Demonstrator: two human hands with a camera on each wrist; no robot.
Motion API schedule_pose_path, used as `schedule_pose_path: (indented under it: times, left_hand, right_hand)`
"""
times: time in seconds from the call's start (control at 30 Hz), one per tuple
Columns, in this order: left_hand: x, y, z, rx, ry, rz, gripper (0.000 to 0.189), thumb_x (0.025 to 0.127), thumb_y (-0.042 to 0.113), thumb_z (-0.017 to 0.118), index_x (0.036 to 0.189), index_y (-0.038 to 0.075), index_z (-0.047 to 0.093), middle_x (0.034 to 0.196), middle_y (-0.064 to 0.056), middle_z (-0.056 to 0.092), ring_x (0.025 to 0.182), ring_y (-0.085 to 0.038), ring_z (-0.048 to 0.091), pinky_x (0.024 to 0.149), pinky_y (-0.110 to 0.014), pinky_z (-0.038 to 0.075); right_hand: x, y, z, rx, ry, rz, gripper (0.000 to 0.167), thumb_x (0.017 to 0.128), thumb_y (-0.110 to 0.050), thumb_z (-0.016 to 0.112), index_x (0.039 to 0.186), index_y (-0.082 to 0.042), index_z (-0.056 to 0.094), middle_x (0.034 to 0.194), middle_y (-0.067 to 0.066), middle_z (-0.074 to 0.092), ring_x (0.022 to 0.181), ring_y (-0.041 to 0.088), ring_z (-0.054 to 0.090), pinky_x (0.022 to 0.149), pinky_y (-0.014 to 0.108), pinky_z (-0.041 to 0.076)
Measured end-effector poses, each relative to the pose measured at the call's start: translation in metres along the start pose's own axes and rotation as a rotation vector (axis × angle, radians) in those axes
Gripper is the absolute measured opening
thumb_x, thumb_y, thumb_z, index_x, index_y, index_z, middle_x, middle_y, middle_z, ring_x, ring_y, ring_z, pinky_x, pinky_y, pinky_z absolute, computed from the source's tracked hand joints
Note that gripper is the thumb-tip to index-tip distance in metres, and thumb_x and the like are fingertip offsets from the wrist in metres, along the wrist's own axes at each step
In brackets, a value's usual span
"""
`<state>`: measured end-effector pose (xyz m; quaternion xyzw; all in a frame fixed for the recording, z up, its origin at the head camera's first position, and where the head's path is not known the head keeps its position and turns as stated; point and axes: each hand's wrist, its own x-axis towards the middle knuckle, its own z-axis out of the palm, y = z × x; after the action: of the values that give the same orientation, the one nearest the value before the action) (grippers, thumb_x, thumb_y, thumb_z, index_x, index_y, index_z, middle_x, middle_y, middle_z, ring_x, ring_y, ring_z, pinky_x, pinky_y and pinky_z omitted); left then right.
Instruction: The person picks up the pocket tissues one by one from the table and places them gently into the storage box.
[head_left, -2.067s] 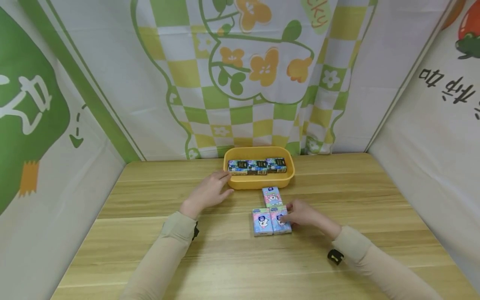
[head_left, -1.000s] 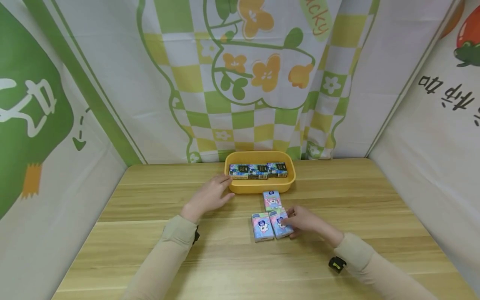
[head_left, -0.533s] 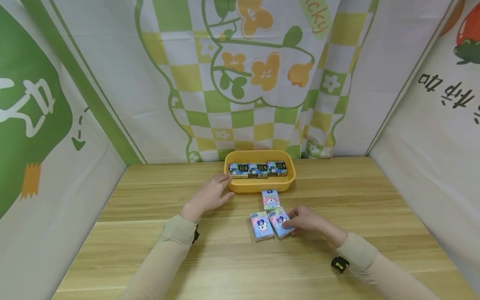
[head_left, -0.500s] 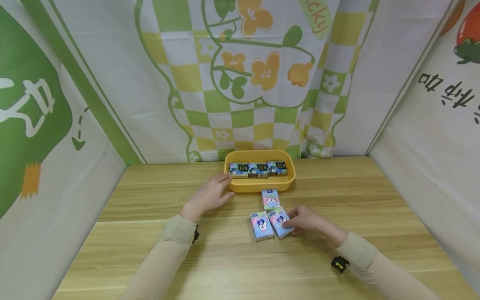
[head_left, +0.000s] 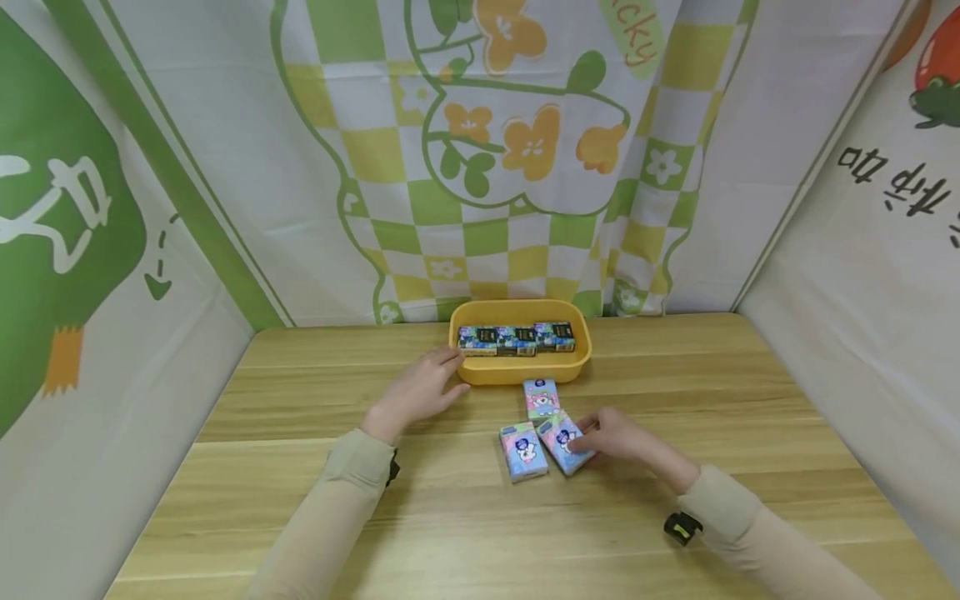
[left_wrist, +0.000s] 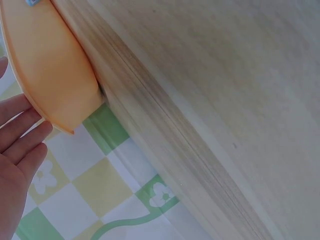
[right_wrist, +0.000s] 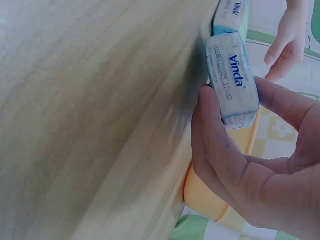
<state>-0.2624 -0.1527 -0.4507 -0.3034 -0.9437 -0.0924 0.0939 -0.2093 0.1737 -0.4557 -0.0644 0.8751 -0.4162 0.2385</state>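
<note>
My right hand (head_left: pixel 617 435) pinches a pink-and-blue pocket tissue pack (head_left: pixel 562 443) by its right side, thumb on top. In the right wrist view the pack's end (right_wrist: pixel 233 80), printed Vinda, sits between thumb and fingers. The pack lies turned at an angle, its far end by a second tissue pack (head_left: pixel 541 398). A third tissue pack (head_left: pixel 523 451) lies just to its left. My left hand (head_left: pixel 422 386) rests its fingertips at the left end of the yellow bin (head_left: pixel 517 372). Its fingers are extended along the bin's wall (left_wrist: pixel 55 65) in the left wrist view.
Inside the bin, three dark blue patterned packs (head_left: pixel 514 341) stand in a row along its length. The bin is at the back of the wooden table (head_left: pixel 480 533), close to the checkered curtain (head_left: pixel 480 242). White printed cloth walls (head_left: pixel 862 333) flank the table.
The gripped tissue pack was straight and side by side with the left pack; it has turned, its near end swinging right with my right hand. My left hand stays at the bin.
</note>
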Motion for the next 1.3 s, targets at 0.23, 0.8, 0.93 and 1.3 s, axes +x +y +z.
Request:
schedule_pose_path:
  times: [0.23,0.8,0.93,1.3]
  left_hand:
    - [0.001,0.000,-0.001,-0.002,0.006,0.003,0.054,0.093,0.033,0.060,0.131,-0.005,0.053,0.136,-0.022,0.052,0.128,-0.035,0.048,0.112,-0.045,0.037]
    - [0.000,0.000,0.000,-0.004,-0.005,-0.004,0.055,0.093,0.034,0.059,0.132,-0.005,0.052,0.137,-0.021,0.051,0.128,-0.035,0.047,0.112,-0.045,0.036]
    - [0.000,0.000,0.000,-0.005,0.006,0.001,0.055,0.092,0.033,0.061,0.131,-0.005,0.052,0.137,-0.022,0.051,0.128,-0.036,0.047,0.112,-0.046,0.037]
    - [-0.001,0.002,-0.004,0.007,0.001,0.010,0.054,0.092,0.033,0.061,0.131,-0.004,0.054,0.135,-0.021,0.053,0.126,-0.034,0.049,0.110,-0.044,0.040]
  right_hand:
    - [0.003,-0.003,-0.006,-0.005,0.030,-0.014,0.045,0.079,-0.017,0.074,0.112,0.011,0.060,0.091,0.013,0.066,0.073,0.017,0.063,0.067,0.034,0.059]
    - [0.006,-0.024,-0.023,0.010,0.071,-0.021,0.046,0.082,-0.021,0.072,0.115,0.008,0.061,0.093,0.013,0.067,0.082,0.026,0.066,0.075,0.038,0.059]
    - [0.009,-0.030,-0.029,0.018,0.081,-0.048,0.044,0.083,-0.021,0.071,0.113,0.009,0.062,0.095,0.015,0.068,0.082,0.024,0.066,0.077,0.039,0.059]
    - [0.021,-0.044,-0.043,0.005,0.107,-0.082,0.042,0.087,-0.024,0.068,0.115,0.007,0.063,0.104,0.019,0.068,0.084,0.022,0.067,0.080,0.039,0.059]
